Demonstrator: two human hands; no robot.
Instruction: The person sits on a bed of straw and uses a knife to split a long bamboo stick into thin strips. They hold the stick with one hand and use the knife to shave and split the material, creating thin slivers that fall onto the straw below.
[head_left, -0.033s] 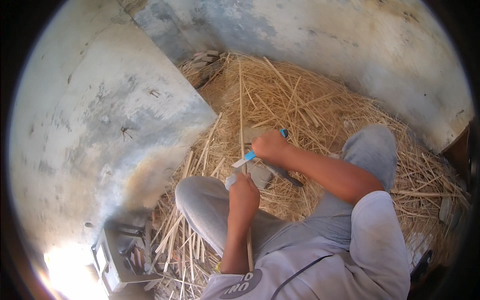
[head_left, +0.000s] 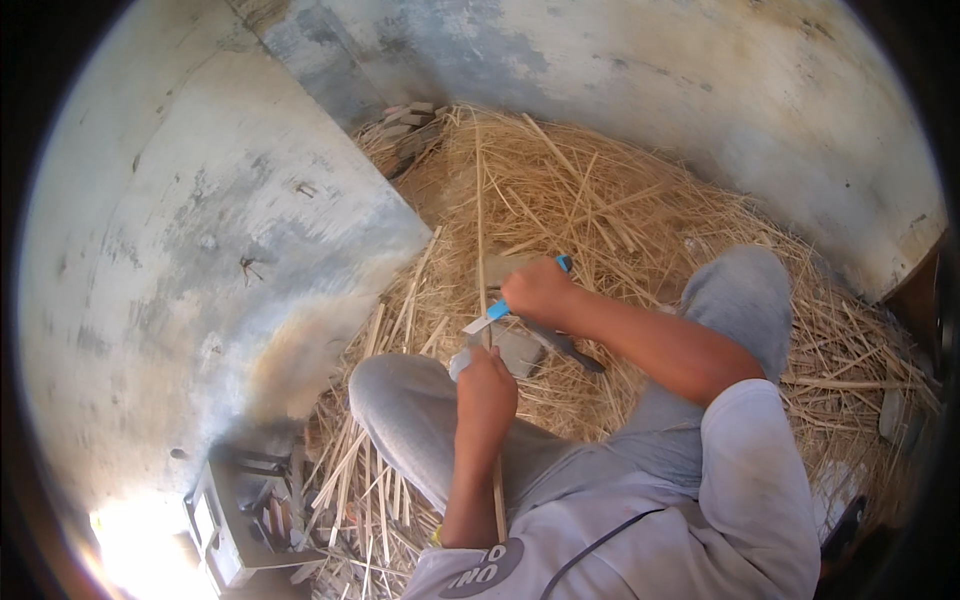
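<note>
Near frame centre, the right hand (head_left: pixel 538 291) had fingers clamped on a blue-handled knife (head_left: pixel 498 310), the left hand (head_left: pixel 487 386) on a pale strip (head_left: pixel 480 200).

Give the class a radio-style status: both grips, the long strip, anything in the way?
Right grip closed on blue-handled knife, blade across long strip. Left grip closed around strip. Loose strips heaped around, grey block close by.

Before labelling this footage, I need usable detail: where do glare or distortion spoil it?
Head view: white glare burns out the lower left; head view: fisheye distortion bows the far wall; head view: right hand and blue-handled knife escape the glare.
</note>
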